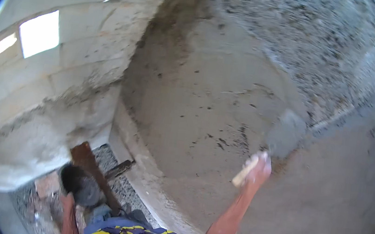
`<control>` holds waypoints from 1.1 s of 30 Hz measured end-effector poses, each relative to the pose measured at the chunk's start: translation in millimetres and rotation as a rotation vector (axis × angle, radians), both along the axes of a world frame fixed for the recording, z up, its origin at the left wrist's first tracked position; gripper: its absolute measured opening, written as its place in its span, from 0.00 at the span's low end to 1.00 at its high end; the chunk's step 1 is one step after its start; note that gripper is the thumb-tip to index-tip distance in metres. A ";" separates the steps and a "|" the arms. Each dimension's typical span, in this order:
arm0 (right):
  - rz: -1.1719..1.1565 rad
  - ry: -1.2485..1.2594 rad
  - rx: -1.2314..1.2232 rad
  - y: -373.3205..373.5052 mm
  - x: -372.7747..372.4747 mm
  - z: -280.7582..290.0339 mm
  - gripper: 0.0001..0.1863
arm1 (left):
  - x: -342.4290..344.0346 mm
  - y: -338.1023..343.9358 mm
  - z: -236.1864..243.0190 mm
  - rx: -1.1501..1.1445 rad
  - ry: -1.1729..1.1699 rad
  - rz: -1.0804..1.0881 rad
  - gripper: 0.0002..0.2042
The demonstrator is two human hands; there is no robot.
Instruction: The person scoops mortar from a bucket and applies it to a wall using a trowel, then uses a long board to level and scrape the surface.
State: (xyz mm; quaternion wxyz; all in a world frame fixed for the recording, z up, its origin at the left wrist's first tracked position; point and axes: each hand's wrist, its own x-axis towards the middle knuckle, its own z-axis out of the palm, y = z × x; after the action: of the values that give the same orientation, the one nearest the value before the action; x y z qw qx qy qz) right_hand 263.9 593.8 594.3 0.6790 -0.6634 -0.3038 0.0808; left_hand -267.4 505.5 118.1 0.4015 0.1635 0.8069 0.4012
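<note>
My right hand (258, 167) is closed round the pale handle of a plastering trowel (287, 133). The trowel's flat grey blade lies against the wall (219, 83), on wet-looking grey plaster dotted with dark pits and streaks. Down at the lower left, my left hand (68, 201) grips the rim of a dark bucket (83, 187) beside my body. Inside the bucket is a grey shadowed surface; what it holds cannot be made out clearly. My left fingers are partly hidden by the bucket's edge.
Rough, coarse plaster (318, 44) covers the upper right of the wall. A block wall (82, 57) with bright openings stands at left. A rusty brown plank (92, 171) leans past the bucket, near a brick (47, 185) and rubble. A pale ledge (144, 168) runs along the wall's foot.
</note>
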 end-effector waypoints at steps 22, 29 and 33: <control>1.161 -1.262 -1.024 1.1 -94.3 -253.8 0.07 | 185.8 29.7 123.3 0.223 -0.136 -0.661 0.21; 1.468 -0.459 -1.610 -10.5 -74.4 -305.2 0.21 | 199.1 24.5 163.6 0.104 0.014 -0.724 0.20; 1.691 0.077 -1.467 -65.1 -87.3 -383.3 0.19 | 183.3 23.2 185.8 0.114 -0.118 -0.790 0.19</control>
State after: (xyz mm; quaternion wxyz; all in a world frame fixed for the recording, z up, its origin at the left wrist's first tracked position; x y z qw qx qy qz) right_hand 176.6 528.6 211.0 -0.1409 -0.4805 -0.5145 0.6961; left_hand -84.2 528.7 303.9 0.5608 0.4598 0.6338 0.2689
